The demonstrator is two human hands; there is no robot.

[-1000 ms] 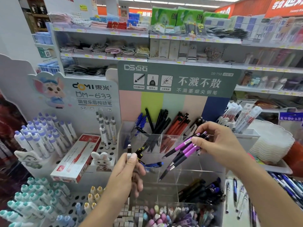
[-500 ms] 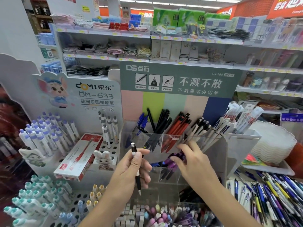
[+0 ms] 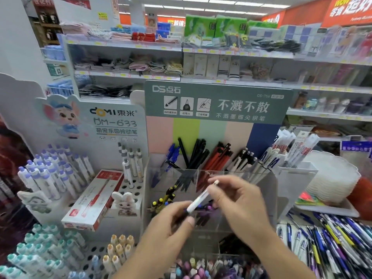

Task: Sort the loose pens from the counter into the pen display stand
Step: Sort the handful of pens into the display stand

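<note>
White pen held between both hands, low centre of frame.

The white pen (image 3: 201,198) slants lower-left to upper-right: left hand (image 3: 171,224) fingers pinch its lower end, right hand (image 3: 239,202) fingers pinch its upper end, just before the clear pen display stand (image 3: 267,178).

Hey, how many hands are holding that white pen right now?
2. The left hand grips the white pen at its lower end; the right hand pinches its upper end.

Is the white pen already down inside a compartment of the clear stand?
No, both hands hold the white pen slanted above the clear stand.
</note>
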